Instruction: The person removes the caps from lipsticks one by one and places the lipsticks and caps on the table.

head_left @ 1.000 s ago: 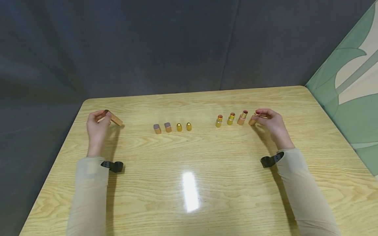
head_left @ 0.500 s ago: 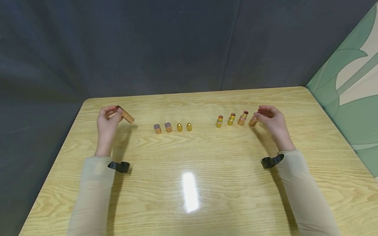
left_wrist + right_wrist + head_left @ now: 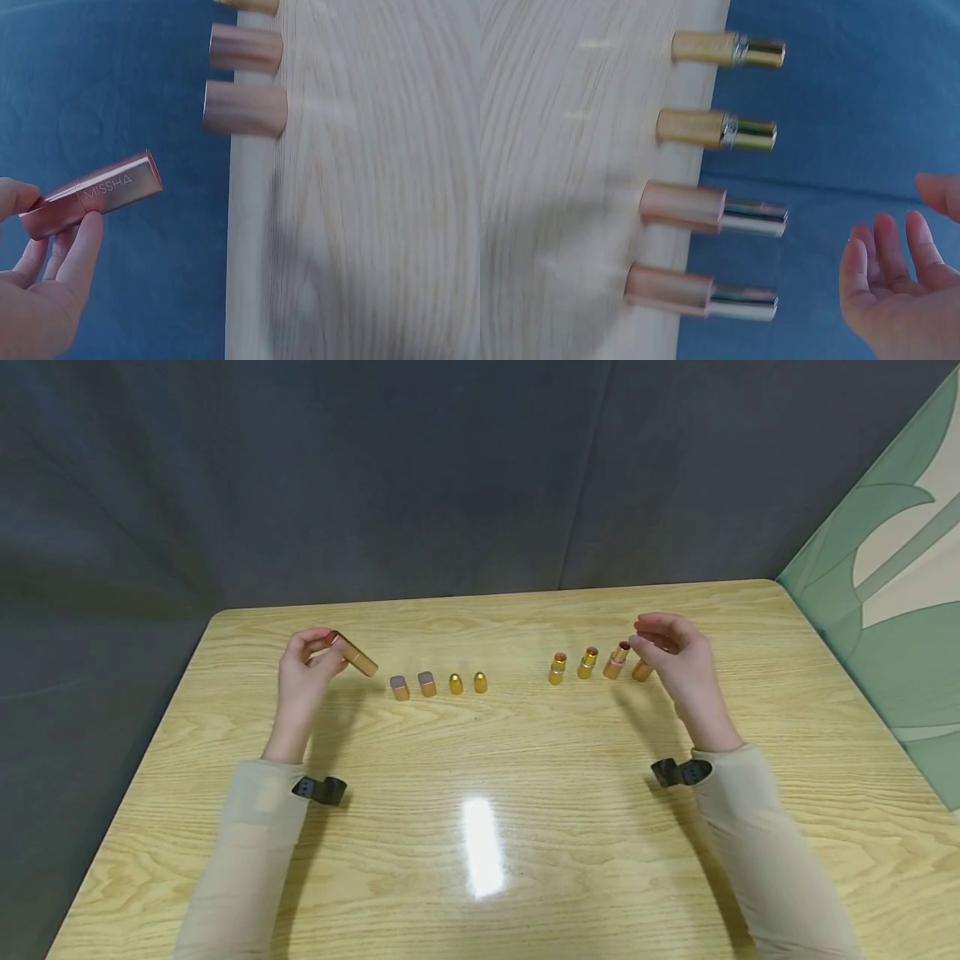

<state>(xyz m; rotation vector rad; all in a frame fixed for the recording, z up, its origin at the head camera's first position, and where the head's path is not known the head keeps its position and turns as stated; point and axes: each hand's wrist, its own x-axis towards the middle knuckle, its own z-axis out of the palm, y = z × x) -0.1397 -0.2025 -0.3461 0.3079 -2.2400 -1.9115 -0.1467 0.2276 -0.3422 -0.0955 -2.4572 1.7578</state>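
My left hand [image 3: 302, 687] pinches a rose-gold lipstick tube [image 3: 358, 658] between thumb and fingertips. The lipstick is tilted in the air left of the rose-gold caps [image 3: 401, 688]; MISSHA lettering and a seam show in the left wrist view. My right hand [image 3: 693, 672], holding nothing, hovers with loosely bent fingers just right of the standing lipsticks, partly covering the outermost one in the head view. Two uncapped rose-gold lipsticks [image 3: 679, 208] stand upright nearest it. Beyond them stand two uncapped gold lipsticks [image 3: 703, 48].
Two gold, round-topped caps [image 3: 457, 685] stand beside the rose-gold caps in the middle of the wooden table [image 3: 420, 877]. A dark blue cloth [image 3: 390, 477] rises behind the table. At the right hangs a green patterned cloth [image 3: 911, 635].
My left hand has carried the lipstick tube rightward towards the caps. My right hand has let go of the outermost standing lipstick and moved up and slightly left.
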